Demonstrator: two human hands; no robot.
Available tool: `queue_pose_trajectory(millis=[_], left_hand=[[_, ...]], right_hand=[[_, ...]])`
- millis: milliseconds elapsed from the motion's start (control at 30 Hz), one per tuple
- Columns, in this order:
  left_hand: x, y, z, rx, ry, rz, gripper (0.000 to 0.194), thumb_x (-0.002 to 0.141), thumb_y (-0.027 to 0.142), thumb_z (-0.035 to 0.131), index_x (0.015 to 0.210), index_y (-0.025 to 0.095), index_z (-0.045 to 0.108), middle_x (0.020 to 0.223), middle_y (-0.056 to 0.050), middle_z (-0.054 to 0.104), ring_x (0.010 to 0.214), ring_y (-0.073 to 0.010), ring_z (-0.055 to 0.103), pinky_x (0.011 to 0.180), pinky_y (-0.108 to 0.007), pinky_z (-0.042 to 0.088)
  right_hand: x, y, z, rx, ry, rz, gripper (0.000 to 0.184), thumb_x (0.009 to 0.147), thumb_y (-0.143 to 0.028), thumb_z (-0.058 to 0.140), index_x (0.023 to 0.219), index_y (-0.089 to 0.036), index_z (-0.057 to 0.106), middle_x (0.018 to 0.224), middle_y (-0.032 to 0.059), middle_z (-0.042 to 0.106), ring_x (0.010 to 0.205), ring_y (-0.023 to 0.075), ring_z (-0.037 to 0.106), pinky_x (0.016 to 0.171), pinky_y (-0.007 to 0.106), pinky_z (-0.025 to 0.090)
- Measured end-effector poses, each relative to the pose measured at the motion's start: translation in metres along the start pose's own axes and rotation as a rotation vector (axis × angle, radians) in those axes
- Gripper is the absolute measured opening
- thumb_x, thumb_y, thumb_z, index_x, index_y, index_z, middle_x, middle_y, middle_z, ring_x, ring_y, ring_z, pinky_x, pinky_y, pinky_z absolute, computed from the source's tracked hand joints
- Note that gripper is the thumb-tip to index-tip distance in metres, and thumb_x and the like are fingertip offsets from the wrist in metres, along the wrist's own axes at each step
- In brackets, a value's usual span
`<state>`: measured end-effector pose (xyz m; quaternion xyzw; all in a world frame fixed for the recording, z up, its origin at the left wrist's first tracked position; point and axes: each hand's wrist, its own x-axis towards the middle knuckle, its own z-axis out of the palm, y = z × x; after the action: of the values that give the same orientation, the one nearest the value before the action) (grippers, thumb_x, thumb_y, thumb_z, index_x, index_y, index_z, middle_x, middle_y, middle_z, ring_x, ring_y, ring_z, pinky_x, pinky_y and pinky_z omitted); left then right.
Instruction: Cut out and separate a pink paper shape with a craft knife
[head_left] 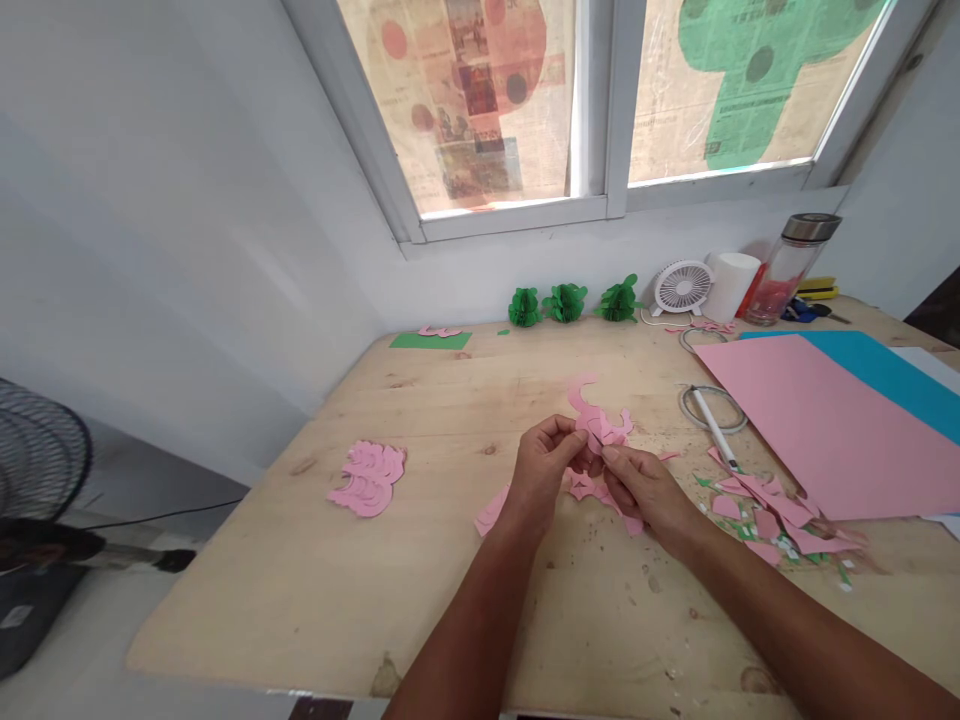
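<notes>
Both hands meet over the middle of the table, pinching a pink paper cutout (586, 409) with curling, scalloped edges. My left hand (551, 455) grips it from the left between thumb and fingers. From the right, my right hand (637, 485) is closed on the same paper, its thumb close to the left one. More pink cut paper (581, 487) lies on the table below and partly behind the hands. Off to the left rests a stack of pink scalloped paper pieces (369, 477).
Pink and green scraps (780, 515) lie right of the hands, by a white pen (712, 428). Beyond are a pink sheet (817, 420), a blue sheet (885, 370), a glass bottle (791, 275), a small white fan (682, 288) and green paper figures (568, 302) along the wall.
</notes>
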<state>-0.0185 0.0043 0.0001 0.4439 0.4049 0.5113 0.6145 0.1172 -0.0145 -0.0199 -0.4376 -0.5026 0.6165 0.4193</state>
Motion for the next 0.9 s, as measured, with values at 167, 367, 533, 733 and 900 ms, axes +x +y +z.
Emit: queue_pose_trajectory(millis=[167,367,533,733,900], left_hand=[[0.0002,-0.0001,-0.0007,0.0,-0.006,0.009,0.016,0.069,0.03,0.062,0.07,0.015,0.056,0.057,-0.001,0.056,0.052,-0.0096,0.05,0.055,-0.024,0.04],[-0.0006,0.0014,-0.0005,0.008,0.005,0.006,0.016,0.069,0.029,0.062,0.07,0.015,0.056,0.057,-0.001,0.056,0.052,-0.0096,0.05,0.054,-0.024,0.04],[-0.0017,0.002,-0.0004,0.011,-0.002,0.007,0.017,0.069,0.03,0.062,0.069,0.014,0.055,0.058,-0.001,0.056,0.053,-0.0095,0.05,0.055,-0.024,0.04],[-0.0012,0.0019,-0.0008,0.003,0.001,0.01,0.016,0.069,0.028,0.062,0.069,0.014,0.056,0.057,0.0,0.057,0.052,-0.0092,0.05,0.055,-0.023,0.039],[-0.0009,0.0013,-0.0001,-0.008,0.005,0.012,0.015,0.07,0.028,0.062,0.068,0.014,0.055,0.057,0.0,0.056,0.051,-0.0089,0.049,0.054,-0.024,0.039]], right_hand=[[0.0,-0.0007,-0.0001,-0.008,0.001,-0.009,0.039,0.081,-0.052,0.045,0.064,-0.017,0.051,0.039,-0.0085,0.027,0.036,0.0068,0.021,0.037,0.021,0.015],[0.0,-0.0001,0.0,0.002,-0.01,-0.005,0.038,0.081,-0.052,0.045,0.072,-0.016,0.055,0.04,-0.009,0.027,0.036,0.0062,0.019,0.036,0.02,0.014],[-0.0002,-0.0005,-0.0002,0.006,-0.011,-0.009,0.038,0.081,-0.051,0.045,0.071,-0.015,0.055,0.04,-0.009,0.028,0.036,0.0059,0.02,0.036,0.02,0.014],[0.0002,-0.0016,-0.0006,-0.019,-0.006,-0.016,0.038,0.082,-0.05,0.044,0.072,-0.016,0.056,0.038,-0.009,0.029,0.035,0.0059,0.021,0.037,0.02,0.016],[0.0007,0.0006,-0.0004,-0.024,-0.001,-0.011,0.038,0.081,-0.051,0.044,0.072,-0.016,0.056,0.038,-0.0093,0.027,0.035,0.0062,0.02,0.036,0.02,0.015]])
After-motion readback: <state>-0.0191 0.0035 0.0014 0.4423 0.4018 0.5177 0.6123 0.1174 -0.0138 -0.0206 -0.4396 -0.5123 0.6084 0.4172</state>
